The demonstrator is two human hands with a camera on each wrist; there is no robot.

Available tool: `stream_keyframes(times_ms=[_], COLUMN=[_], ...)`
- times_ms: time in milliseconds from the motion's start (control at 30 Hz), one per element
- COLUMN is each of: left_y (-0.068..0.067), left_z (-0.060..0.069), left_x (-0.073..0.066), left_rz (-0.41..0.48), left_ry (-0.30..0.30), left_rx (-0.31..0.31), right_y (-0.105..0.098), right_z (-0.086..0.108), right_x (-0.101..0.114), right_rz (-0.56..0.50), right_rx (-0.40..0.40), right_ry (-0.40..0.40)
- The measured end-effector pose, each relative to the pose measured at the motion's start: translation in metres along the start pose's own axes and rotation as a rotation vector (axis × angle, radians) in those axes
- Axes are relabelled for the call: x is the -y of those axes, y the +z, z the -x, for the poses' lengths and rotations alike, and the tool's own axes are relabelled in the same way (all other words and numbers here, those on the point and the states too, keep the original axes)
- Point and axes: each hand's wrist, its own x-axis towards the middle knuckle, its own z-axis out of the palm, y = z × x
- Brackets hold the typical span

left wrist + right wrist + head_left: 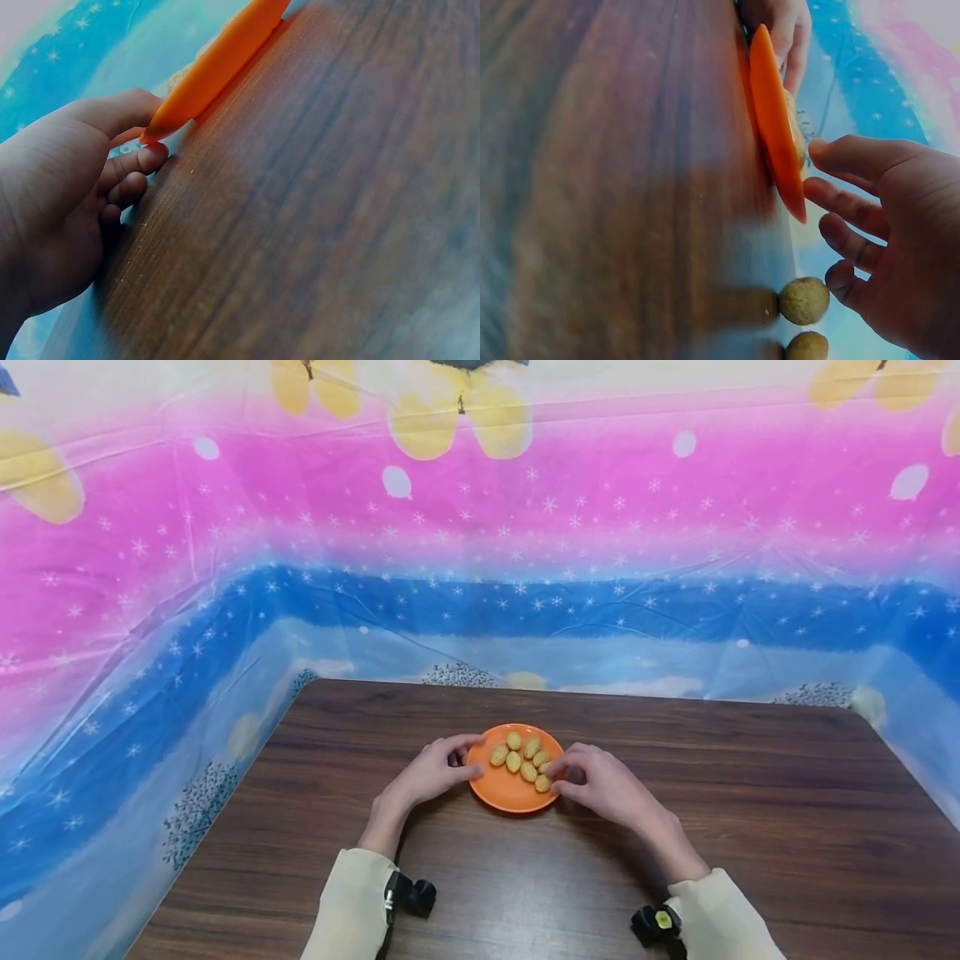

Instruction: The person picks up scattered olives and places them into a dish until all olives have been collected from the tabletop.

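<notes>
An orange plate (504, 795) lies on the table, bearing several small, yellow-brown, potato-like oval pieces (513, 762). My left hand (433, 770) pinches the plate's left rim, thumb on top; in the left wrist view its other fingers (129, 187) are curled low beside the rim. Over the right rim, my right hand (611, 785) reaches to the pieces nearest that side and partly covers them. The right wrist view has its thumb (836, 154) and forefinger apart with nothing held between them. Below that hand, two rough round pieces (804, 300) rest on the tabletop; the head view does not show them.
A dark wood-grain table (517, 893) extends around the plate. Behind and to the left hangs a pink and blue patterned cloth (480, 552). Small black cameras (422, 897) are strapped at both wrists, by the pale sleeves (352, 906).
</notes>
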Motion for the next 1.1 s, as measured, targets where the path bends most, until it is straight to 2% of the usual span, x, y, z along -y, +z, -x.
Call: stream_keyframes(times_ms=[233,600,1100], left_y=[0.001,0.000,0.000], left_z=[-0.001,-0.001,-0.002], left_x=[0.002,0.002,0.003], left_rz=[0.000,-0.004,-0.011], left_ry=[-0.007,-0.008,-0.011], left_rx=[0.004,0.007,0.002], right_y=[-0.010,-0.020,-0.034], right_z=[0.003,0.007,0.013], right_x=[-0.005,-0.016,-0.031], right_rz=[-0.035,-0.073,-0.078], right_rx=[0.007,0.060,0.107], right_ry=[-0.002,-0.003,-0.021])
